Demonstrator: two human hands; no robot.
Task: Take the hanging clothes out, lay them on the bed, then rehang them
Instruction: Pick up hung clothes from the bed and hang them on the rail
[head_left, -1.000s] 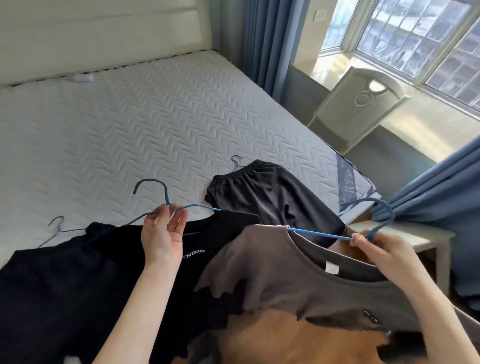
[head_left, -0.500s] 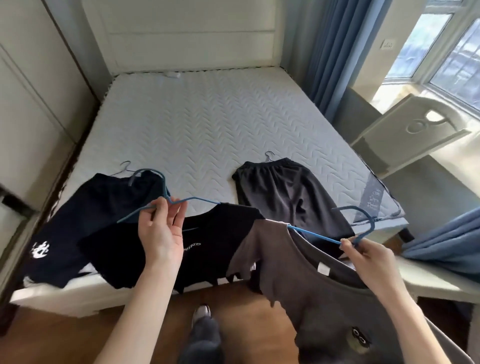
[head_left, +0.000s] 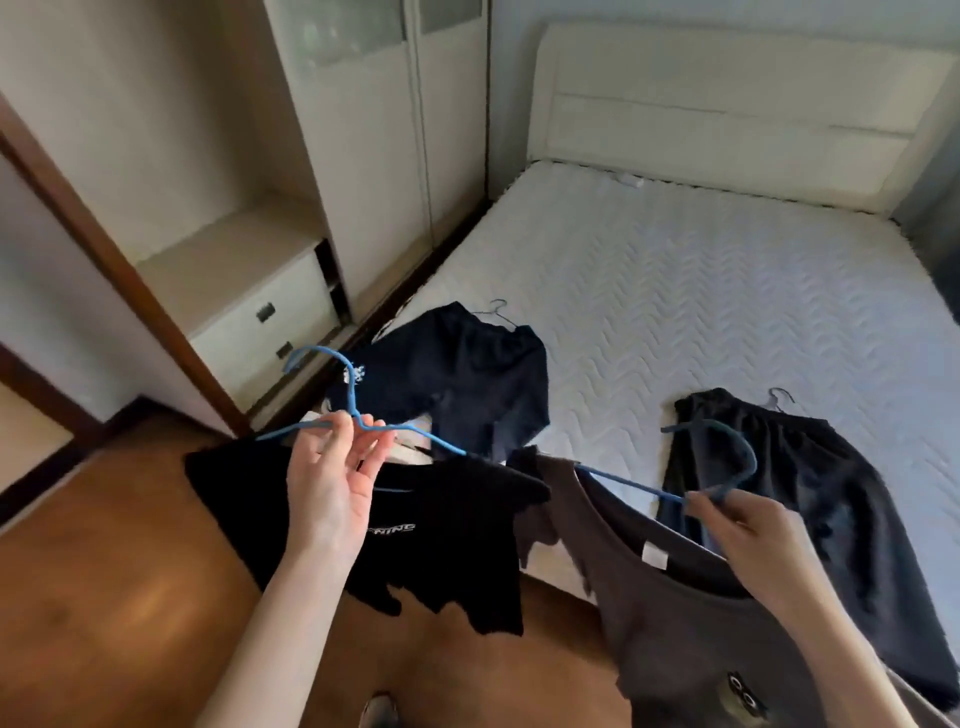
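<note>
Pinches in the left hand (head_left: 332, 488) the neck of a thin blue wire hanger (head_left: 415, 434) bearing a black printed T-shirt (head_left: 452, 540); grips in the right hand (head_left: 753, 540) the hook of a second blue hanger (head_left: 748, 457) bearing a grey-brown T-shirt (head_left: 685, 623). Holds both over the wooden floor (head_left: 130, 597) beside the white quilted mattress (head_left: 675, 291), hems free (probably bound for the cream wardrobe (head_left: 374, 156)). Leaves two dark garments (head_left: 467, 374) flat on it.
</note>
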